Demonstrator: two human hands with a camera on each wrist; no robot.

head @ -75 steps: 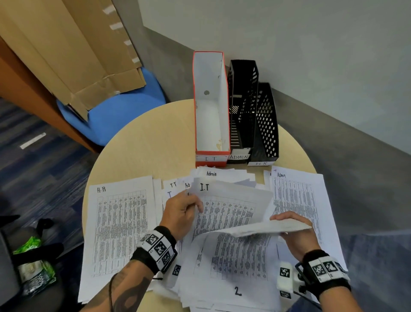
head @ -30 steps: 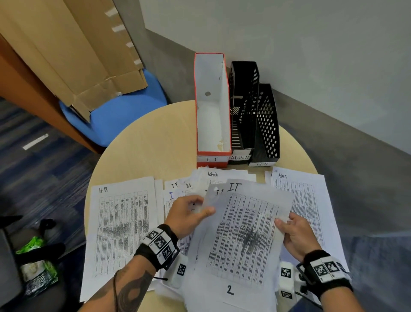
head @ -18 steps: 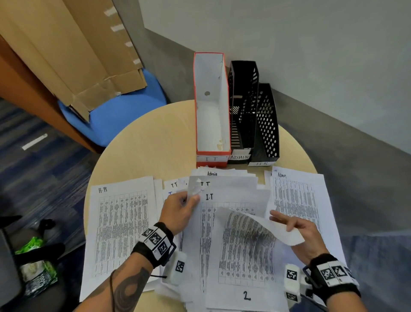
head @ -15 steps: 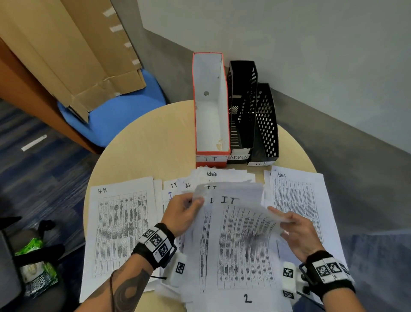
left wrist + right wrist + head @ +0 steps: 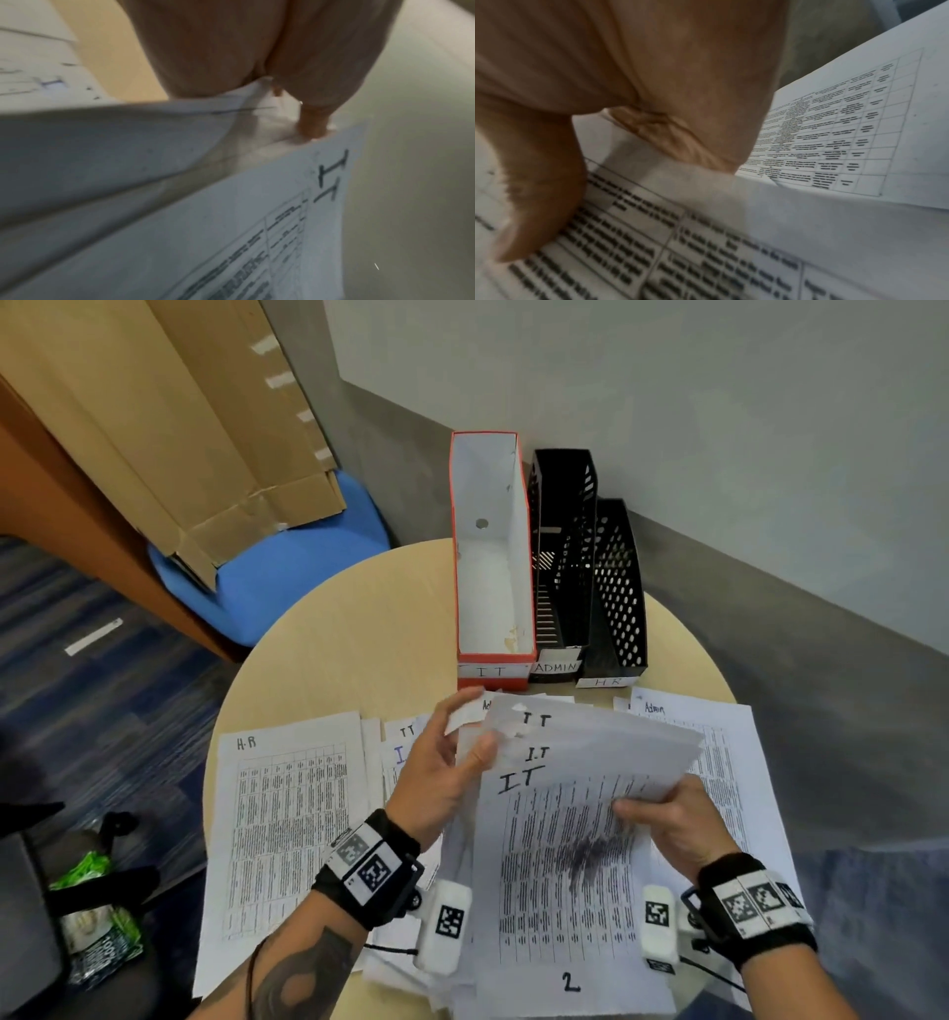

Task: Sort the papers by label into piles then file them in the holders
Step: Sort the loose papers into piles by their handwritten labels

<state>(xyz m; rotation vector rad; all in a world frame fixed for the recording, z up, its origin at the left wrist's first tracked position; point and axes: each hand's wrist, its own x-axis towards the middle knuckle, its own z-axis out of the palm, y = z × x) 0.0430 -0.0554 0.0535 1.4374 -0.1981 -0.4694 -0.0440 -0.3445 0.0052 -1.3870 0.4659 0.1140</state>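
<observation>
White printed sheets marked IT (image 5: 575, 762) are fanned and lifted at the near edge of the round table (image 5: 359, 629), above the mixed stack of papers (image 5: 565, 942) that lies there. Left hand (image 5: 441, 778) pinches the fan's upper left corner between thumb and fingers; the left wrist view shows fingertips (image 5: 313, 125) clamped on the paper edge beside a handwritten IT label. Right hand (image 5: 678, 824) grips the fan's right edge, thumb on top of the printed table, fingers curled beneath the sheets; the right wrist view confirms the thumb (image 5: 539, 203) pressed on the print. A sheet numbered 2 at its foot tops the stack beneath.

HR pile (image 5: 287, 814) lies flat at the table's left edge. Admin pile (image 5: 729, 762) lies flat at the right edge, partly overlapped by the lifted sheets. At the far edge three holders stand side by side, touching: red IT holder (image 5: 493, 557), black ADMIN holder (image 5: 562, 546) and black HR holder (image 5: 619, 588).

Off the table, a blue chair (image 5: 277, 577) carries flattened cardboard (image 5: 169, 418).
</observation>
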